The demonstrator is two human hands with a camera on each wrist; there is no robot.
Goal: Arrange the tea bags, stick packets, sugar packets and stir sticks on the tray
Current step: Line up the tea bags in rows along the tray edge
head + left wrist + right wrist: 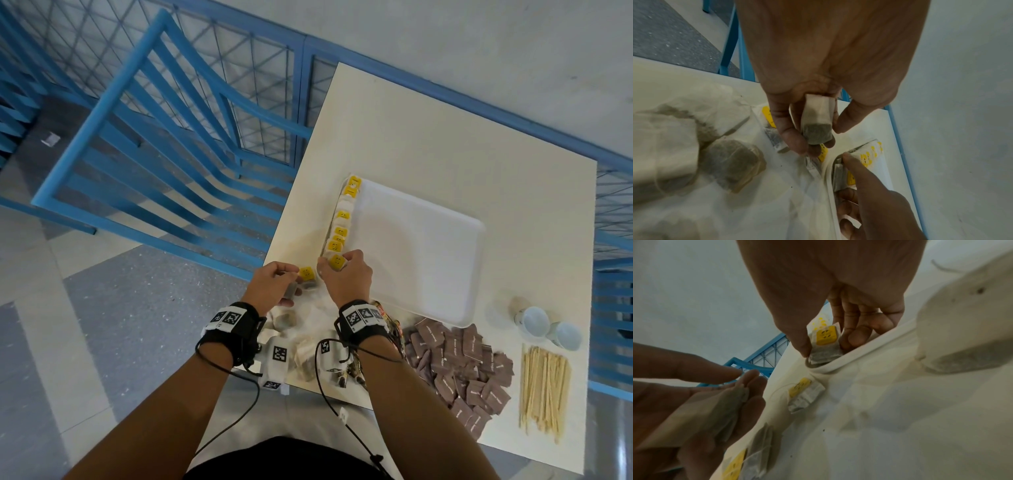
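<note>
A white tray (421, 274) lies mid-table, with a row of yellow-tagged tea bags (342, 217) standing along its left rim. My right hand (339, 265) pinches one more yellow-tagged tea bag (825, 340) at the tray's near-left corner (869, 352). Just left of it, my left hand (286, 291) grips a tea bag (817, 120) above the table. Another tea bag (307, 277) lies on the table between the hands. Brown sugar packets (459, 370) and wooden stir sticks (544, 387) lie at the right. Stick packets (390, 323) are partly hidden under my right wrist.
Loose tea bags (284, 320) lie at the table's near-left corner, under my wrists. Two pale cups (534, 320) stand right of the tray. A blue chair (154, 144) and blue railing border the table's left edge.
</note>
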